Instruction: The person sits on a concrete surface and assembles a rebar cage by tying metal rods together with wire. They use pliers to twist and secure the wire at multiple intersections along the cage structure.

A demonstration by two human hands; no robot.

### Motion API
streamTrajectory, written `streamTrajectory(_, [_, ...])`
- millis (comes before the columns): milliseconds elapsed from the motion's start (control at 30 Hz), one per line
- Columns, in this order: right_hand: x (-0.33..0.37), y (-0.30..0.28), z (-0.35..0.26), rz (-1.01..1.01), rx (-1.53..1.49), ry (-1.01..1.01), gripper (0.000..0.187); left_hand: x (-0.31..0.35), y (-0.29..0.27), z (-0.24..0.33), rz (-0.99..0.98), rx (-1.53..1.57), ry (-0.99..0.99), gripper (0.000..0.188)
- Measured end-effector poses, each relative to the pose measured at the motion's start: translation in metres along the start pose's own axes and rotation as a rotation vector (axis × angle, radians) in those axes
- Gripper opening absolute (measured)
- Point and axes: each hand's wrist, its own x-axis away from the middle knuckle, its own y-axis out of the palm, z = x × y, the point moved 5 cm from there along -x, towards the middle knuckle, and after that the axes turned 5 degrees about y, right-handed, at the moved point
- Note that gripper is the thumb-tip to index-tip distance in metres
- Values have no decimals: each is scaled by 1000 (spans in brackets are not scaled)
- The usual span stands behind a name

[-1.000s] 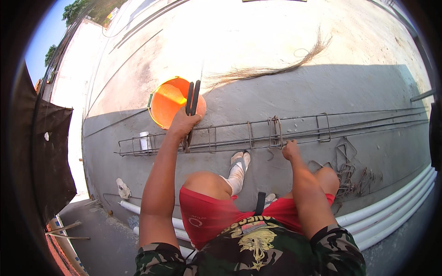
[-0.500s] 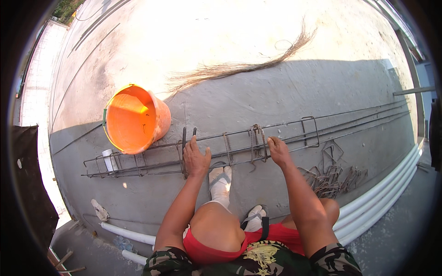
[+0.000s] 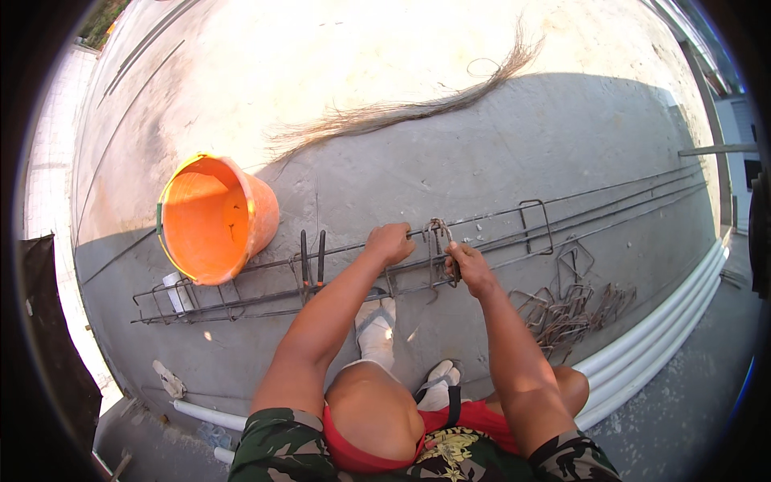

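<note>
A long, narrow rebar cage [image 3: 329,251] of thin steel bars and rectangular stirrups lies across the grey floor before me. My left hand [image 3: 391,243] is closed on its far upper bar. Just right of it, several stirrups [image 3: 437,241] hang bunched on the bars, and my right hand [image 3: 468,267] pinches the side of one. Left of my hands, a dark-handled pair of pliers [image 3: 320,259] with orange bands rests across the cage. Both hands' fingertips are partly hidden.
An orange bucket [image 3: 261,210] stands behind the cage's left part, near a white cylinder [image 3: 177,294]. A bundle of tie wire [image 3: 393,115] lies farther off. Loose stirrups [image 3: 574,317] are heaped at the right, beside white pipes [image 3: 642,353]. My sandalled foot [image 3: 375,325] is close to the cage.
My left hand has left the pliers and moved right to the upper bar. My right hand has shifted slightly and holds a stirrup's side. The view has turned a little.
</note>
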Motion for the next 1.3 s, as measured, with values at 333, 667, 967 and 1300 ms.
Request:
streamTrajectory(333, [15,-3,14,-41,-124,-98,35,17,-6,24,-93,-51,-2,33])
streamTrajectory(667, [3,-4,7,-22,-180,33,33,16,-3,34,-164,-12,-38,53])
streamTrajectory(967, [9,-9,-3,364,320,-308,36,18,-9,39,-95,52,-139,52])
streamTrajectory(1300, [9,-31,-8,317,309,-203,36,22,-7,40,-43,129,-47,41])
